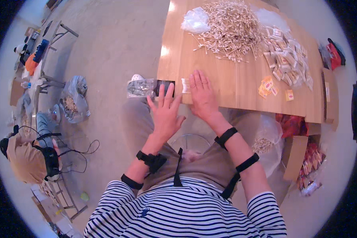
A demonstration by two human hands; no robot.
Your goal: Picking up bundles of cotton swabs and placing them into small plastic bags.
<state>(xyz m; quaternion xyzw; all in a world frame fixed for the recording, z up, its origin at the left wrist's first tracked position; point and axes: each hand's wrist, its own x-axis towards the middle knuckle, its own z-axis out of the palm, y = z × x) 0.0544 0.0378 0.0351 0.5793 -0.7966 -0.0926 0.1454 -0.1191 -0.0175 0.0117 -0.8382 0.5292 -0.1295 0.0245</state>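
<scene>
1. At the bottom of the frame sat the person's striped shirt (186, 214), with both forearms reaching up toward the centre.
2. A black wristband (151, 160) wrapped the left arm; a black strap (226, 137) wrapped the right.
3. The left hand (165, 115) was spread open, fingers apart, holding nothing, hovering just below the table's near edge.
4. Its fingertips lay at a small dark pouch (164, 87) at the table's lower left corner; whether they touched it could not be told.
5. The right hand (202, 95) lay flat and open, palm down, on the table (234, 87), gripping nothing.
6. Just left of its fingers lay a short row of swabs (185, 85), touching or nearly touching the hand.
7. A clear bag (140, 87) sat left of the pouch, off the table.
8. To the right on the table lay yellow labels (267, 86).
9. Further up, a heap of swabs (232, 29) filled the top centre, with a crumpled plastic bag (195, 21) to its left.
10. Small packs (287, 59) were piled at the upper right.
11. At the left edge of the frame another person (25, 158) sat on the floor.
</scene>
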